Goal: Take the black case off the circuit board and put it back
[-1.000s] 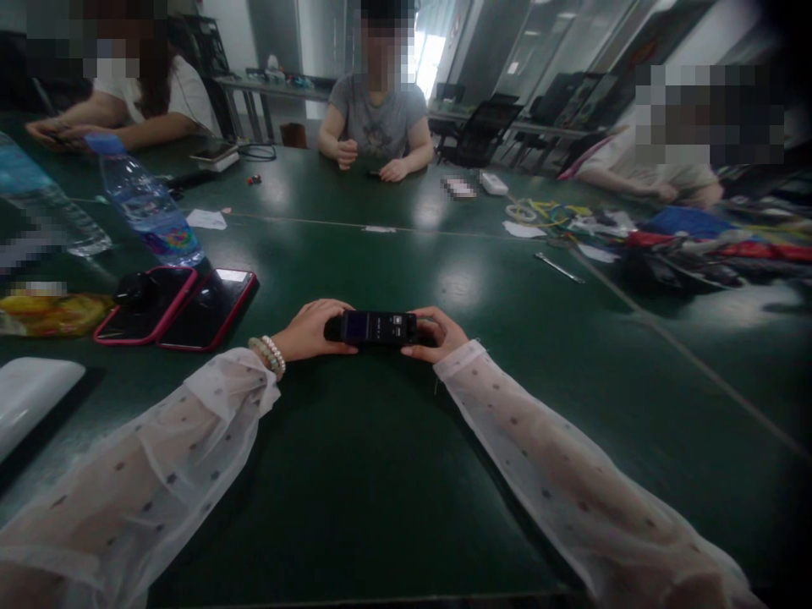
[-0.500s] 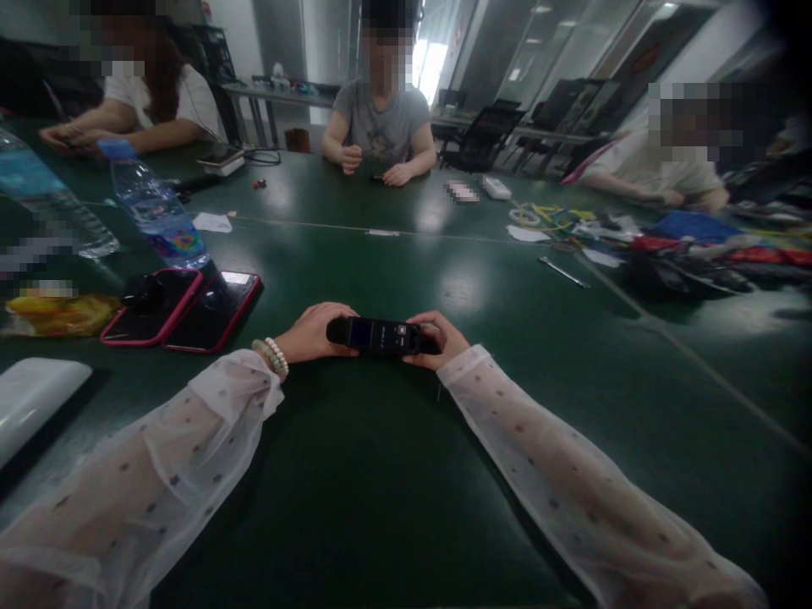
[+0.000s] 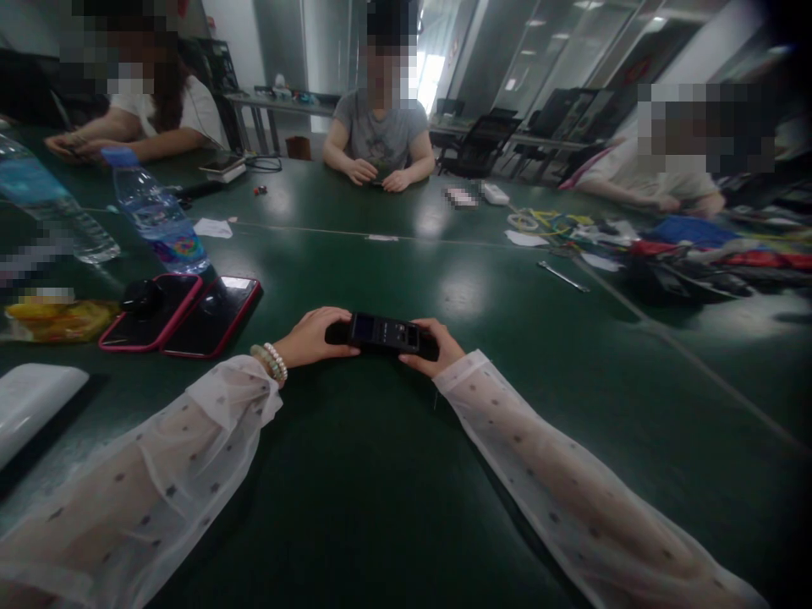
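Crosswise between the left hand (image 3: 312, 338) and right hand (image 3: 442, 348) (neither is nearer), the black small-screened handheld device (image 3: 386, 333) is clamped at opposite ends by fingers and thumbs.

Dark green table (image 3: 381, 474), sheer white sleeves (image 3: 183, 457) dotted with dark stars, blue bottle cap (image 3: 119, 157)

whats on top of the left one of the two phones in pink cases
A rounded black object lies over the left phone's left edge. The part of the phone underneath is covered and can't be seen.
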A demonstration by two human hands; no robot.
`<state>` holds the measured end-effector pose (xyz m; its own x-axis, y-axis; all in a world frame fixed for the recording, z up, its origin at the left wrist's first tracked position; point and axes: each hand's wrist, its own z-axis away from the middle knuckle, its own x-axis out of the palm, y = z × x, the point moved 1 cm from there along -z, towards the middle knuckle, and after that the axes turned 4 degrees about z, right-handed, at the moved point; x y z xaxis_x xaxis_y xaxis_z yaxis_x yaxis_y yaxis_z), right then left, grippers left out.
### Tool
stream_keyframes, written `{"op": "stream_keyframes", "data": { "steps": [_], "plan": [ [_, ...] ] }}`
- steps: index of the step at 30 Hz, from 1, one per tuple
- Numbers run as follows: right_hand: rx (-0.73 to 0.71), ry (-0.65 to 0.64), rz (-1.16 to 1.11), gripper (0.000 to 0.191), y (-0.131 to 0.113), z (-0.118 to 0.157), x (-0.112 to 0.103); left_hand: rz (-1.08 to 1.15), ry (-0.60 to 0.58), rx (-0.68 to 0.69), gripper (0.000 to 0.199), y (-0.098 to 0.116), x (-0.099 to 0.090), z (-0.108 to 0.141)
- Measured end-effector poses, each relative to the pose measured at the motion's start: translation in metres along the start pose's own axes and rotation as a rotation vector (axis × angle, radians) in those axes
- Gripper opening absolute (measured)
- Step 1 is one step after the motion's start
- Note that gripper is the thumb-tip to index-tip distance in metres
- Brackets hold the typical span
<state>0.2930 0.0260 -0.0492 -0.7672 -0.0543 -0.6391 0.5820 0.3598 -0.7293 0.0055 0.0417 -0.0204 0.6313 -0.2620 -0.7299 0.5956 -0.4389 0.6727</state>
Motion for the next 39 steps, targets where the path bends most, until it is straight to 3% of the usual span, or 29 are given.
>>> {"op": "stream_keyframes", "data": {
  "steps": [5,11,15,19,23,27,31,35,39],
  "plan": [
    [-0.019,0.011,-0.002,0.066,-0.008,0.001,0.001,-0.011,0.008,0.005,0.060,0.000,0.001,0.000],
    [-0.044,0.110,-0.025,0.054,-0.014,0.003,0.001,-0.016,-0.006,-0.017,0.066,0.002,0.000,0.001],
    [-0.036,0.240,-0.138,0.051,-0.016,-0.002,-0.006,-0.015,-0.010,-0.007,0.061,0.003,-0.002,0.002],
    [0.106,0.465,-0.241,0.051,0.003,-0.016,-0.021,-0.016,-0.035,0.000,0.060,0.005,-0.003,0.002],
    [0.269,0.541,-0.078,0.062,0.043,-0.026,-0.044,-0.023,-0.044,-0.012,0.061,0.007,-0.004,0.002],
    [0.295,0.525,0.337,0.060,0.070,-0.027,-0.066,-0.025,-0.053,-0.040,0.064,0.007,-0.005,0.002],
    [0.300,0.462,0.546,0.067,0.073,-0.024,-0.074,-0.025,-0.053,-0.026,0.061,0.005,-0.004,0.002],
    [0.275,0.498,0.514,0.085,0.068,-0.022,-0.072,-0.028,-0.030,0.015,0.058,0.001,-0.001,0.001],
    [0.210,0.520,0.479,0.080,0.066,-0.022,-0.070,-0.021,-0.031,0.006,0.059,0.001,-0.001,0.001]
  ]
}}
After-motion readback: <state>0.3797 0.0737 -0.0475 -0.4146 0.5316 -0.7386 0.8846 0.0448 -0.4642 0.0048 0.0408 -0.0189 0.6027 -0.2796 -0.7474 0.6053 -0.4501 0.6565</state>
